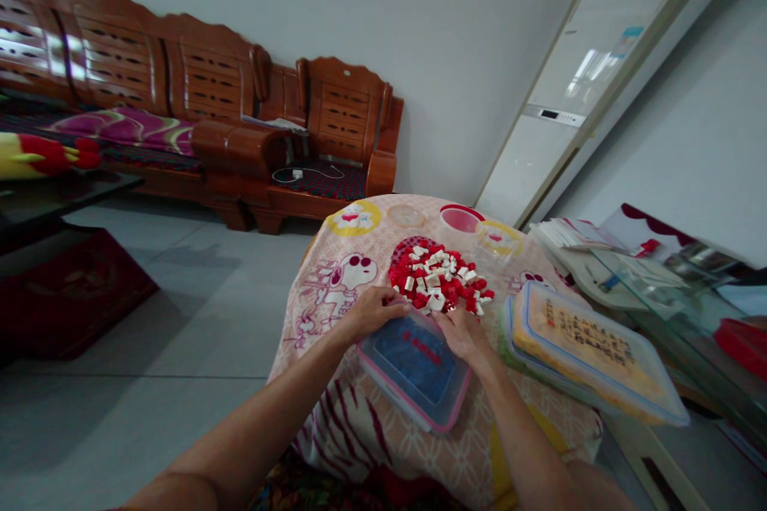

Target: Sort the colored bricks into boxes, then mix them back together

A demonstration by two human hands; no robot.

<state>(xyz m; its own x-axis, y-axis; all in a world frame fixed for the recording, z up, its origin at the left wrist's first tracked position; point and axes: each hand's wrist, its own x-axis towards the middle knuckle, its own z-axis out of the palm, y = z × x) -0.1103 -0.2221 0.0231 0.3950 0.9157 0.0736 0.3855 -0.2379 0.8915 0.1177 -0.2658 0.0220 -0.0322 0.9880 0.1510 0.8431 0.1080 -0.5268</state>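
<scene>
A flat plastic box [413, 371] with a see-through lid, a pink rim and blue contents lies on the cloth-covered table in front of me. My left hand [377, 311] grips its far left corner, fingers bent over the edge. At the far right corner, my right hand [461, 332] is closed on the edge in the same way; its fingertips are partly hidden. Just beyond both hands spreads a pile of red and white building blocks [432, 281], close to the fingers.
Stacked lidded boxes [590, 347] stand at the right of the patterned tablecloth [317, 311]. A pink-red bowl [461, 219] and clear round containers [406, 215] sit at the back. A glass-topped table [665, 295] adjoins on the right; a wooden sofa [120, 56] lines the wall.
</scene>
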